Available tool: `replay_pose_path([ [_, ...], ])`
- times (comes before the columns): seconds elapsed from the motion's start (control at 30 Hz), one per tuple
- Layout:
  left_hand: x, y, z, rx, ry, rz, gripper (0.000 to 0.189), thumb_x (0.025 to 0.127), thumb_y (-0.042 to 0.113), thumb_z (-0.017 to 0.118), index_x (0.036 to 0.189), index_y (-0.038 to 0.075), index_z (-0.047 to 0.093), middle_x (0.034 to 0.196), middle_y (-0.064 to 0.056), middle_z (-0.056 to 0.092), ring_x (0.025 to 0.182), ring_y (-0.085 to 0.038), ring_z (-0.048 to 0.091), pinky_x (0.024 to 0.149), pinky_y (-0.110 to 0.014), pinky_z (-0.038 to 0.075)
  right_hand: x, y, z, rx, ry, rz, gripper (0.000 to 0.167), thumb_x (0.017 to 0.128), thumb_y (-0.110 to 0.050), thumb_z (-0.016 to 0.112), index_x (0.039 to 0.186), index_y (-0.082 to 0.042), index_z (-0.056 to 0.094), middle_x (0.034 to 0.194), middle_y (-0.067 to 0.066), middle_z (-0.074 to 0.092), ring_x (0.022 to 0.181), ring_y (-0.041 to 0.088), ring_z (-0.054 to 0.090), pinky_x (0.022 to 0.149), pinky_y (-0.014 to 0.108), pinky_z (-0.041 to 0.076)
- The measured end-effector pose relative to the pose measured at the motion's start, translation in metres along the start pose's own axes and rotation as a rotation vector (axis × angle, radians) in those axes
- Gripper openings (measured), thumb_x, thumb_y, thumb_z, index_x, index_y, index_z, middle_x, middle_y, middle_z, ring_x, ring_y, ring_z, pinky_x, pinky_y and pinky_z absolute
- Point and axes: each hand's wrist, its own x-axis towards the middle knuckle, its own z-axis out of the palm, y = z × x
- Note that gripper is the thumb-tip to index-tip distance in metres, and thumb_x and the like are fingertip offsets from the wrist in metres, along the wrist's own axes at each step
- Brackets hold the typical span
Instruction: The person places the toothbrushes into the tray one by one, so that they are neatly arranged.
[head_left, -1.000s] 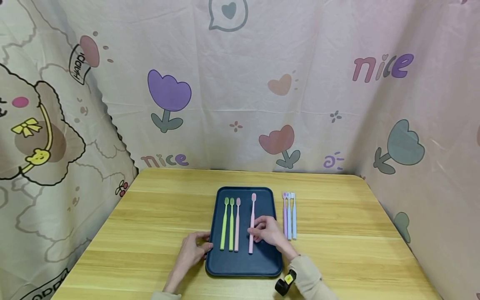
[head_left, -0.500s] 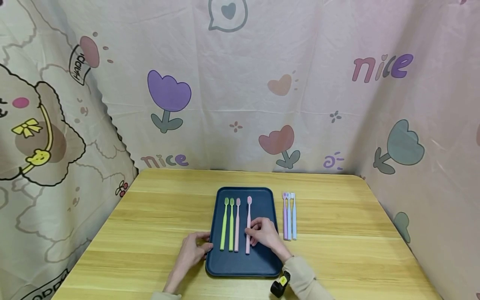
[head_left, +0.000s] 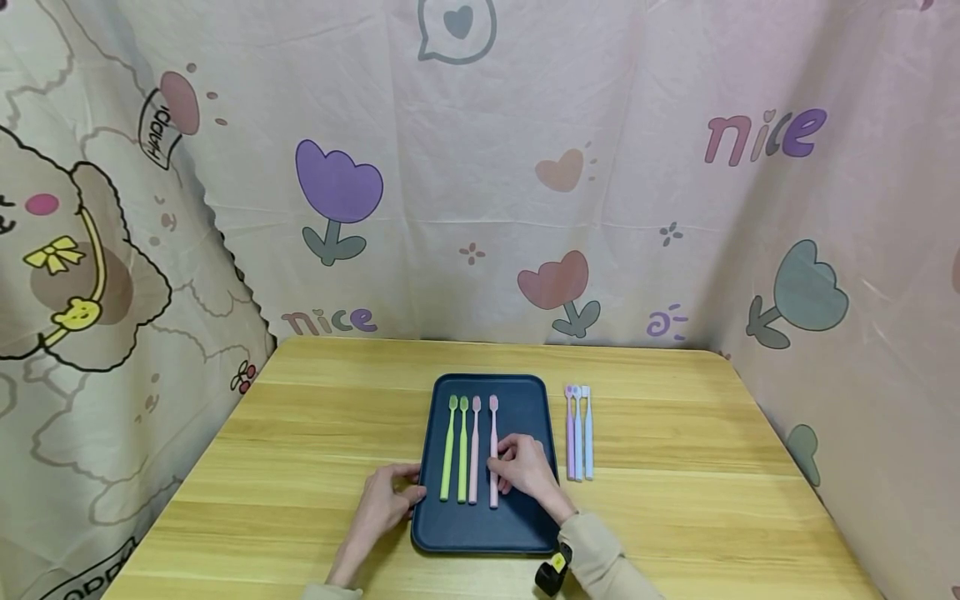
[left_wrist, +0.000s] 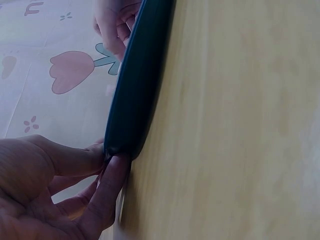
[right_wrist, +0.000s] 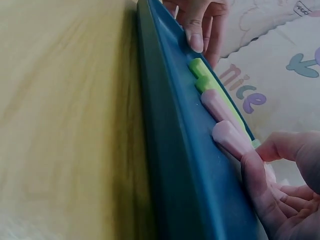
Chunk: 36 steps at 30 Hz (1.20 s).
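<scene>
A dark blue tray (head_left: 487, 533) lies on the wooden table. My left hand (head_left: 381, 502) pinches its left rim between thumb and fingers, seen close in the left wrist view on the tray's edge (left_wrist: 137, 85). Over the tray's right half, my right hand (head_left: 525, 467) pinches a pink toothbrush (head_left: 493, 429) by its handle, head pointing away. To its left, two green toothbrushes (head_left: 447, 458) and another pink toothbrush (head_left: 474, 458) lie side by side. In the right wrist view the held toothbrush's handle end (right_wrist: 230, 136) sits close beside the other pink handle (right_wrist: 216, 106).
One purple toothbrush (head_left: 570, 437) and two blue toothbrushes (head_left: 588, 442) lie on the table (head_left: 675, 467) just right of the tray. A printed curtain (head_left: 480, 167) hangs behind the table and along both sides.
My right hand has slid left across the tray with the pink toothbrush, bringing it nearer the other pink one and level with the row. My left hand stays on the rim.
</scene>
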Motion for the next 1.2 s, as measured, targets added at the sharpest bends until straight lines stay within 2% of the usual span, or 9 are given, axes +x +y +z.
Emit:
replay_pose_path([
  [0.67,0.0001,0.0008,0.0003,0.005,0.005,0.003,0.037,0.084,-0.007,0.072,0.12,-0.006,0.069,0.101,-0.014,0.07,0.059,-0.013,0.062,0.05,-0.025,0.055,0.0026,0.0018,0.0016,-0.006,0.018,0.021,0.028,0.086,-0.008,0.072,0.106,0.008,0.062,0.064,0.008,0.071,0.043,0.011,0.063,0.045,0.03,0.058],
  [1.2,-0.0002,0.0001,0.0007,0.002,0.01,0.013,0.036,0.083,-0.007,0.072,0.12,-0.007,0.069,0.102,-0.015,0.07,0.06,-0.014,0.062,0.05,-0.025,0.055,-0.0038,0.003,-0.0008,0.051,0.009,-0.014,0.036,0.091,-0.012,0.071,0.115,0.012,0.061,0.071,0.012,0.072,0.05,0.016,0.067,0.048,0.029,0.059],
])
